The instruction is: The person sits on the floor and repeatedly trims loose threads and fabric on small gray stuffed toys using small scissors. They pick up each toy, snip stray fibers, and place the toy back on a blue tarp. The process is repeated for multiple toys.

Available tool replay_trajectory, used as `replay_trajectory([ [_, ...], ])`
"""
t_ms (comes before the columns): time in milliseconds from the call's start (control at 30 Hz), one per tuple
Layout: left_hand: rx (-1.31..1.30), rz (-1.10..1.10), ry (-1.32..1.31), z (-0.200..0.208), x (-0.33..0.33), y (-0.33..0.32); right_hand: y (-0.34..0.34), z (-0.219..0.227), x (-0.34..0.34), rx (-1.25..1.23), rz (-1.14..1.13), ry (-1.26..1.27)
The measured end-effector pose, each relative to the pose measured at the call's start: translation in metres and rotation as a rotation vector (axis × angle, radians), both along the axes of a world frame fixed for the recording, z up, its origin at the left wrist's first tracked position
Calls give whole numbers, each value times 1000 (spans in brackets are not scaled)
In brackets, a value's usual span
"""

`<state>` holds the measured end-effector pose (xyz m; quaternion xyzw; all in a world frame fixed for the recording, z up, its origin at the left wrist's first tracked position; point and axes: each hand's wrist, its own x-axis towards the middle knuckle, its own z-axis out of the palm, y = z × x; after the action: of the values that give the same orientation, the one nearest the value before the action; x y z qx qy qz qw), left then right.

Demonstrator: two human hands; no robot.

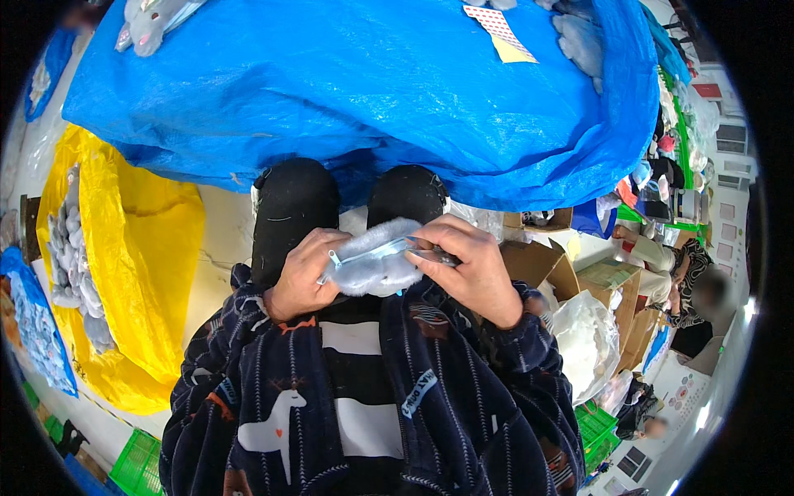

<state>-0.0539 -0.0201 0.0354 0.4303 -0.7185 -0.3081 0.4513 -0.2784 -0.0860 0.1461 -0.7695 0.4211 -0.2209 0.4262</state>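
Observation:
A small grey plush piece (pixel 372 269) with a light-blue zipper along it is held above my lap, between my knees. My left hand (pixel 306 273) is closed on its left end, beside a pale zipper pull (pixel 333 256). At the other end my right hand (pixel 471 264) pinches the plush by the zipper's right end. A dark, shiny metal tool (pixel 445 257), perhaps thread snips, shows under the fingers of that hand; most of it is hidden.
A large blue tarp (pixel 356 83) spreads before my knees, bearing a grey plush animal (pixel 153 25) and a red-dotted strip (pixel 495 26). To the left, a yellow sack (pixel 141 298) holds grey plush pieces. Cardboard boxes (pixel 542 266) and a white plastic bag (pixel 585 343) stand to the right; other people sit beyond.

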Motion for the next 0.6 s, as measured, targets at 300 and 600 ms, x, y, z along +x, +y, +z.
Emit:
replay_trajectory([
  [300, 33, 9, 8, 5, 2, -1, -4, -18, -1, 60, 56, -48],
  [600, 82, 30, 75, 8, -1, -2, -20, -15, -24, -41, 44, -93],
])
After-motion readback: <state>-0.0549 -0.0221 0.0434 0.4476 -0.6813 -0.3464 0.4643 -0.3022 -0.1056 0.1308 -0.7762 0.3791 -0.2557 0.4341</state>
